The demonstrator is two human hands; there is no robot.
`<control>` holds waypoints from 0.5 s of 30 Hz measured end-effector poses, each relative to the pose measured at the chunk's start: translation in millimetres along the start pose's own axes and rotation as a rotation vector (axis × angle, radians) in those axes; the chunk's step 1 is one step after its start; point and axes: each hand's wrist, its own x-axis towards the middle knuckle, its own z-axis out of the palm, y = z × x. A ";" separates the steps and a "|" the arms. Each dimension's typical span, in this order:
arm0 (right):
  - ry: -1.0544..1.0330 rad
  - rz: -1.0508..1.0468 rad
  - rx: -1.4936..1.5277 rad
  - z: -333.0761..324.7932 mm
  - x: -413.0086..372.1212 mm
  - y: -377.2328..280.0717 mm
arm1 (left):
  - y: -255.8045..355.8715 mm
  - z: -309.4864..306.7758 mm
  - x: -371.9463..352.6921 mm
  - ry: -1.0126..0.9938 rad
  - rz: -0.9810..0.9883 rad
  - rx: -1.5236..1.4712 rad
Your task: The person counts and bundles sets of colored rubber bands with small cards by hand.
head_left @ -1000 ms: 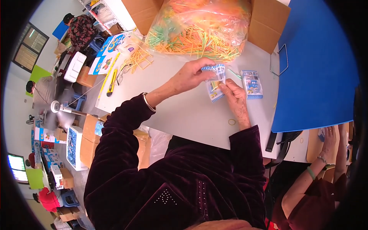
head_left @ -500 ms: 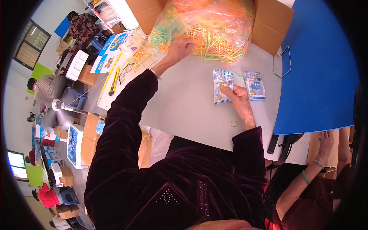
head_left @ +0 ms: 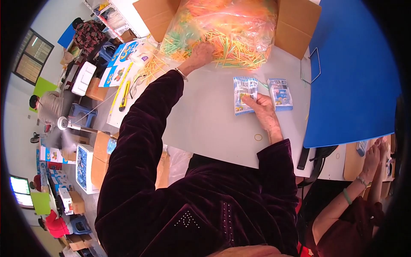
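My left hand reaches to the front of a heap of thin coloured sticks, pink, yellow and green, in a clear plastic bag. Its fingers are curled in at the sticks; what they hold, if anything, is hidden. My right hand grips a small blue-and-white striped packet by its lower right side, thumb on top. A similar packet lies flat just to the right. Between the two packets a green stick shows.
Around the bag stands an open cardboard box. Loose sticks, a yellow cutter knife and glasses lie on the left. A rubber band is near the table edge. A blue panel borders the right; a co-worker's arms show beyond.
My left hand has moved down against the sticks from just above them. My right hand keeps its grip on the packet. The view has shifted slightly, and the co-worker's hands have moved.
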 end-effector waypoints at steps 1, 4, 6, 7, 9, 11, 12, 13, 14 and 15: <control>-0.005 -0.010 0.006 -0.5 0.3 0.7 | -0.4 -0.2 -0.5 0.027 0.005 -0.028; -0.004 -0.013 0.016 -0.9 1.6 1.1 | -2.3 -2.2 -0.1 0.111 -0.007 -0.138; 0.003 -0.005 0.020 -0.8 2.6 1.4 | -6.3 -9.4 0.0 0.116 -0.022 -0.204; 0.001 -0.006 0.006 -1.3 2.9 1.8 | -6.8 -13.3 -0.4 0.122 -0.039 -0.273; 0.005 -0.004 -0.007 -2.8 3.6 2.1 | -2.5 -25.4 0.4 0.123 -0.048 -0.308; -0.007 0.011 0.010 -3.5 4.0 2.8 | 6.5 -36.0 0.6 0.123 -0.057 -0.343; -0.004 0.014 0.010 -3.2 3.8 3.3 | 12.6 -40.4 0.0 0.100 -0.105 -0.500; -0.006 0.005 0.022 -2.8 3.7 3.8 | 18.9 -44.9 -0.8 0.078 -0.154 -0.657; -0.010 -0.004 0.034 -2.8 3.7 4.1 | 27.2 -47.7 -2.6 0.078 -0.154 -0.659; -0.009 -0.003 0.033 -3.0 3.7 4.5 | 42.3 -54.3 -5.6 0.029 -0.181 -0.892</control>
